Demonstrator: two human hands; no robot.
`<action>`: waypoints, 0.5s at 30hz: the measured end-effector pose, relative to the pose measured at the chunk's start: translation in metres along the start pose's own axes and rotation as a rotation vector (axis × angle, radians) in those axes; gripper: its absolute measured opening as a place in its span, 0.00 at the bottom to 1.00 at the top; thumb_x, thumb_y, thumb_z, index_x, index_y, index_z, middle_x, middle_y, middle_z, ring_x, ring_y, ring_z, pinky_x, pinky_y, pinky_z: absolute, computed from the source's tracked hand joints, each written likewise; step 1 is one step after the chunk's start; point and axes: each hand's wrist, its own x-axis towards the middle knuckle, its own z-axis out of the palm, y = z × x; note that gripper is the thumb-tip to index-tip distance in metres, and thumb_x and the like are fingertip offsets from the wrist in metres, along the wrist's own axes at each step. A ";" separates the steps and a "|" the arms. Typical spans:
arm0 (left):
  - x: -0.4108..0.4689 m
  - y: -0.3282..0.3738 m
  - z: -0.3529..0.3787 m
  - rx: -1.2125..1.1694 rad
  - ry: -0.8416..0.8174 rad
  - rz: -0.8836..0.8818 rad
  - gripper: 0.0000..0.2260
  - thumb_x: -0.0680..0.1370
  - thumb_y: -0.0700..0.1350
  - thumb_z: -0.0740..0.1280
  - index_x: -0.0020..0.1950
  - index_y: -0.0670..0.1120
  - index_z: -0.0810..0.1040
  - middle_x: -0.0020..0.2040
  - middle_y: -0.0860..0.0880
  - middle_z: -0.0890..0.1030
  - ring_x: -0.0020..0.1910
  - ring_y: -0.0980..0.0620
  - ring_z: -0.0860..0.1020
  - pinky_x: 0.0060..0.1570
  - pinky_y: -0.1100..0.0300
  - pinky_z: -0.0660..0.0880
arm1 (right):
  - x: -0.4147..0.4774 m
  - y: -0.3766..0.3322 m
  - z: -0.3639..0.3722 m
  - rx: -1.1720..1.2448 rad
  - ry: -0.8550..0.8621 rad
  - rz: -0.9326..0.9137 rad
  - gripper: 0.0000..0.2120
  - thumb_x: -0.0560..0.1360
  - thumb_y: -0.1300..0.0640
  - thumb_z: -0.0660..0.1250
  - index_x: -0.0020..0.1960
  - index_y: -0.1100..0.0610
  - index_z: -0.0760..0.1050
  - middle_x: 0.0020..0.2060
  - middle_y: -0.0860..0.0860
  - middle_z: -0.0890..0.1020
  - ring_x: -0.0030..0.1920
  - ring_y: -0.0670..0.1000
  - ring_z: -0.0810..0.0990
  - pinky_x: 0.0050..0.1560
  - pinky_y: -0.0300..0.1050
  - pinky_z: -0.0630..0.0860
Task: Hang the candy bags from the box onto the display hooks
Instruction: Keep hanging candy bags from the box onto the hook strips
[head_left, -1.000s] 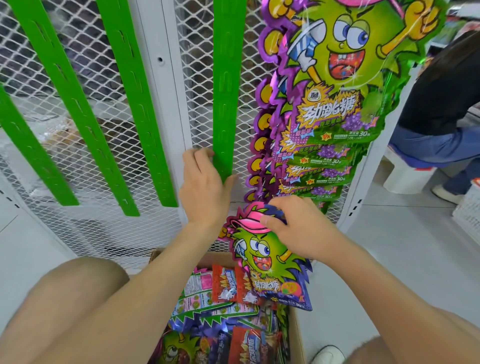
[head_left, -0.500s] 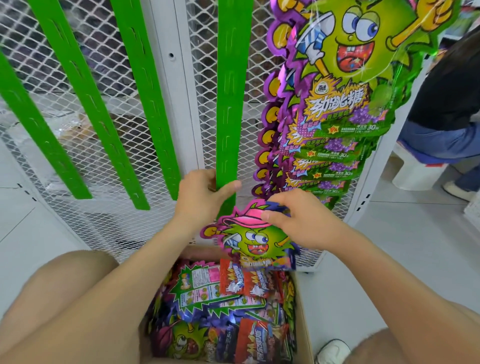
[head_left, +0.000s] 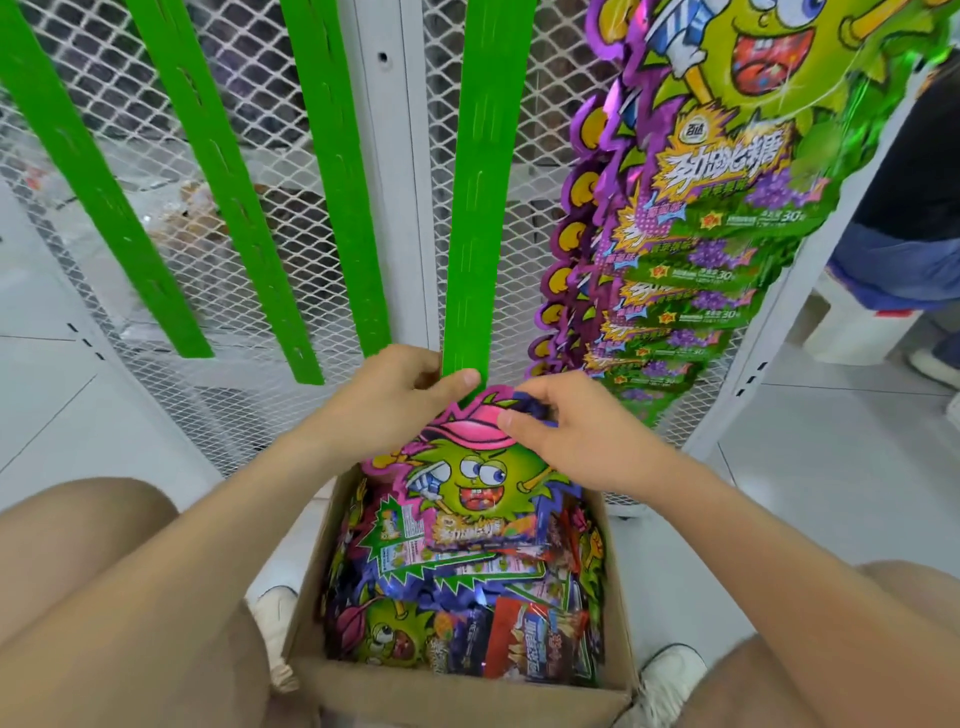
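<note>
From my remote seat I am looking down past two bare knees at an open brown cardboard box (head_left: 457, 693) sitting on the floor between a pair of white shoes (head_left: 670, 670). It is holding a heap of loose foil candy packets (head_left: 467, 597) in green, purple and red; the red one nearest me is carrying white Chinese lettering that I am not managing to read.

Above the far end of the box, a spiky green candy bag with a cartoon face and a pink cap (head_left: 467, 483) is hanging upright, its yellow Chinese lettering too blurred to make out. The right hand (head_left: 576, 431) is pinching its top edge, thumb lying on the pink cap and fingers curling behind. The left hand (head_left: 395, 400) is just beside it, thumb and curled fingers nipping the bottom end of a bright green slotted plastic hanging strip (head_left: 478, 208). The bag's top is sitting right under that strip end, between the two hands.

Three more green strips (head_left: 223, 182) are hanging to the left against a white wire-mesh panel (head_left: 265, 104). To the right, a column of matching green and purple bags (head_left: 727, 208) is hanging overlapped, each showing big yellow Chinese characters, grapes and a "30". Beyond, a seated person in a dark top and blue jeans (head_left: 904, 208) is occupying a white stool (head_left: 852, 332).
</note>
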 end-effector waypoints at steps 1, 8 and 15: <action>-0.002 0.000 -0.002 -0.043 0.007 -0.051 0.26 0.81 0.62 0.68 0.36 0.41 0.71 0.27 0.52 0.62 0.24 0.55 0.61 0.27 0.61 0.56 | 0.000 -0.002 0.002 0.007 0.021 -0.003 0.21 0.78 0.38 0.66 0.43 0.56 0.79 0.35 0.58 0.80 0.34 0.50 0.73 0.40 0.53 0.74; -0.012 0.014 -0.010 -0.298 -0.048 -0.229 0.16 0.79 0.64 0.70 0.43 0.52 0.78 0.44 0.59 0.78 0.50 0.54 0.78 0.60 0.57 0.70 | 0.000 -0.009 0.009 0.030 0.122 0.011 0.20 0.77 0.41 0.67 0.38 0.57 0.77 0.33 0.59 0.79 0.33 0.46 0.69 0.38 0.50 0.71; -0.015 0.006 -0.010 -0.328 -0.223 -0.203 0.14 0.79 0.58 0.72 0.49 0.48 0.89 0.46 0.48 0.89 0.52 0.47 0.87 0.65 0.47 0.80 | 0.002 -0.011 0.012 0.019 0.179 0.102 0.11 0.76 0.47 0.75 0.40 0.51 0.79 0.28 0.48 0.80 0.27 0.42 0.72 0.31 0.36 0.65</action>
